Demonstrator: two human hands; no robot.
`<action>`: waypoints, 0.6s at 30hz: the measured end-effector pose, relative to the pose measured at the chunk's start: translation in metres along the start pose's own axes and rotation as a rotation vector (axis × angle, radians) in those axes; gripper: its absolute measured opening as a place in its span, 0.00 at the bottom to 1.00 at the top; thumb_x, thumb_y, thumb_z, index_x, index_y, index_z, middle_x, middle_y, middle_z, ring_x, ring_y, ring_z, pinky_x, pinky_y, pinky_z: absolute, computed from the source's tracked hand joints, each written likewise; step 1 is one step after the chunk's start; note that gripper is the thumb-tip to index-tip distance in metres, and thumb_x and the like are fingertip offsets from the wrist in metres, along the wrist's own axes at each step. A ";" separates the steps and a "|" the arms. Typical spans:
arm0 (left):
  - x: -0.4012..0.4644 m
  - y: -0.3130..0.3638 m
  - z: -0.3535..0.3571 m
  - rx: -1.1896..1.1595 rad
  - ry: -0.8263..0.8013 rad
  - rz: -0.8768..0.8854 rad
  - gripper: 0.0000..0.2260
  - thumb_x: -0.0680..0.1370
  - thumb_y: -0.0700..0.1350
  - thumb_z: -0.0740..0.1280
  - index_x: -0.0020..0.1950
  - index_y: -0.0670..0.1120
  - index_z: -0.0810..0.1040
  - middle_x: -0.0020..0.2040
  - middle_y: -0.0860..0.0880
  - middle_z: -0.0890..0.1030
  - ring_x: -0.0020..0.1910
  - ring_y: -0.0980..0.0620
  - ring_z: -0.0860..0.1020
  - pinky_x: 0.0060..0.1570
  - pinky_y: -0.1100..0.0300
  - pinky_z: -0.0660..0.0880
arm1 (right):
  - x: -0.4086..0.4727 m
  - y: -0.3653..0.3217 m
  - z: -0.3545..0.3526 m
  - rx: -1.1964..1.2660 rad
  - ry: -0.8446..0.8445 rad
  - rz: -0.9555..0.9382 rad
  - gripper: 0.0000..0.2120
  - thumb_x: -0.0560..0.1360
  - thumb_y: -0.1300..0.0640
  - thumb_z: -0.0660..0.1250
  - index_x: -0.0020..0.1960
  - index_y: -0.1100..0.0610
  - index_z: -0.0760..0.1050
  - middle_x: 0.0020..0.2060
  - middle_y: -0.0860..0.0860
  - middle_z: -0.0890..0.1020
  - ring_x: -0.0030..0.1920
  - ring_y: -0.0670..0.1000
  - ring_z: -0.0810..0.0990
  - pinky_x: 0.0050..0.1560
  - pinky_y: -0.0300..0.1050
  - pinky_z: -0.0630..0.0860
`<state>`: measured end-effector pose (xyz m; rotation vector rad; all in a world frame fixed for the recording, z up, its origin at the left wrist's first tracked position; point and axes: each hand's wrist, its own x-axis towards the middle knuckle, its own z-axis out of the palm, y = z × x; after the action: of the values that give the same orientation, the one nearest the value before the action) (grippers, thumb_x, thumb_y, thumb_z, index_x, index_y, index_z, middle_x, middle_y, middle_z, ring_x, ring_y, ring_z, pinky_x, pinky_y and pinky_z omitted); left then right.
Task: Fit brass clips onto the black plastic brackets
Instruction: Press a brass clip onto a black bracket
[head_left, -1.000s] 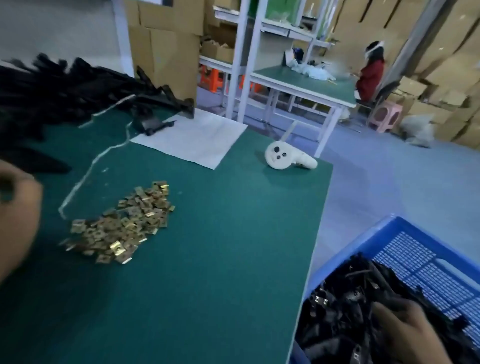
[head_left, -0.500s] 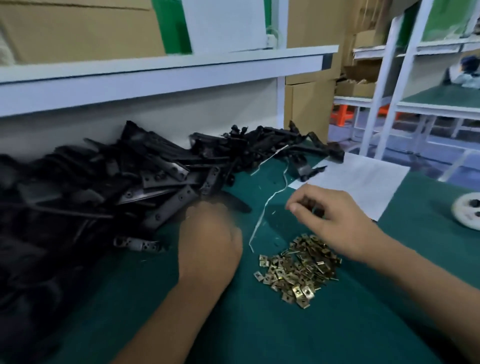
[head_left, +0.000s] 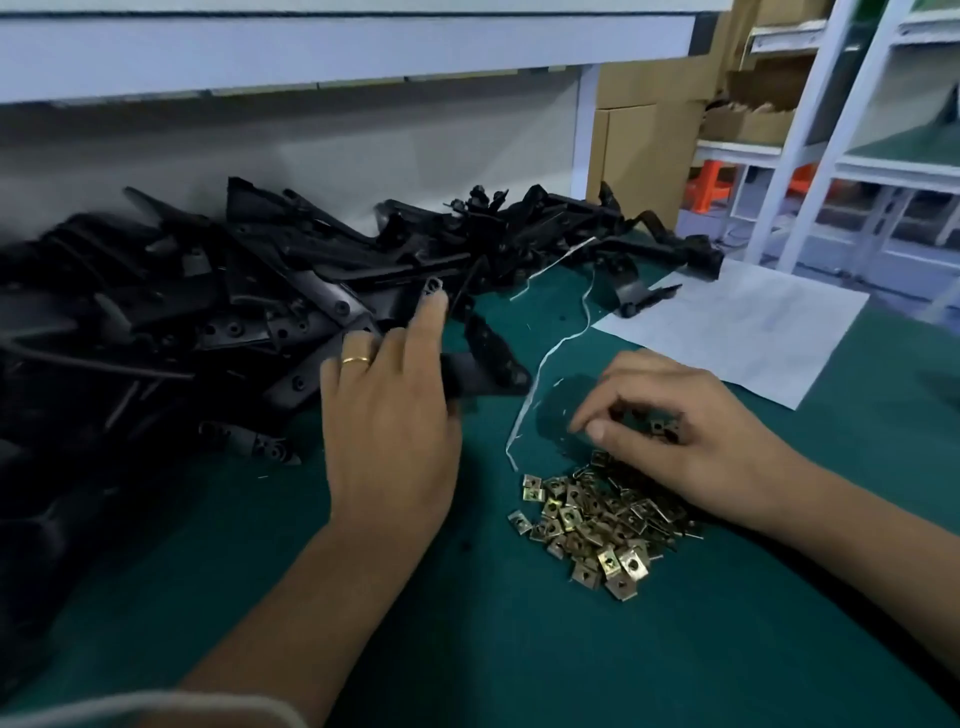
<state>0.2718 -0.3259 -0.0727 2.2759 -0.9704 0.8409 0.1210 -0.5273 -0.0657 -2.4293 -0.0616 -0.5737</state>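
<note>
A big heap of black plastic brackets (head_left: 249, 312) lies across the left and back of the green table. My left hand (head_left: 389, 415), a ring on one finger, grips one black bracket (head_left: 483, 369) at the heap's near edge, its forefinger stretched up along the part. A pile of small brass clips (head_left: 597, 525) sits at centre right. My right hand (head_left: 670, 421) hovers over the far side of that pile with curled fingers, pinching a brass clip (head_left: 662, 427) under the palm.
A white paper sheet (head_left: 737, 327) lies at the back right of the green table (head_left: 519, 649). A thin white strip (head_left: 540, 374) runs between the hands. A white shelf rail (head_left: 337, 47) overhangs the heap. Cardboard boxes (head_left: 644, 150) and white racks (head_left: 810, 156) stand beyond.
The view has swung from the blue crate and table edge back to the heap. My left hand has taken a bracket out of the heap, and my right hand has dropped onto the clip pile.
</note>
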 end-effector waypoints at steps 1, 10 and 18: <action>-0.001 0.002 -0.001 -0.181 0.066 -0.046 0.34 0.74 0.37 0.70 0.79 0.46 0.65 0.54 0.50 0.83 0.57 0.46 0.74 0.56 0.48 0.73 | -0.001 -0.002 0.000 -0.013 -0.032 -0.020 0.05 0.80 0.54 0.71 0.54 0.48 0.85 0.49 0.44 0.81 0.56 0.52 0.79 0.57 0.42 0.73; 0.005 -0.013 0.007 -1.096 0.252 -0.505 0.24 0.74 0.43 0.80 0.64 0.50 0.72 0.49 0.60 0.84 0.52 0.59 0.84 0.55 0.67 0.79 | -0.003 -0.019 0.017 -0.179 -0.230 -0.064 0.13 0.78 0.41 0.70 0.61 0.42 0.82 0.53 0.39 0.77 0.59 0.48 0.73 0.63 0.51 0.69; 0.009 -0.021 0.017 -1.403 0.235 -0.709 0.21 0.73 0.42 0.81 0.60 0.38 0.77 0.47 0.38 0.86 0.45 0.40 0.87 0.47 0.47 0.84 | -0.001 -0.028 0.024 -0.274 -0.210 0.004 0.10 0.78 0.39 0.68 0.57 0.40 0.78 0.51 0.37 0.75 0.60 0.45 0.69 0.63 0.42 0.62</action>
<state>0.2989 -0.3284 -0.0820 1.0657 -0.3191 -0.0051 0.1242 -0.4900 -0.0671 -2.7488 -0.0698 -0.3411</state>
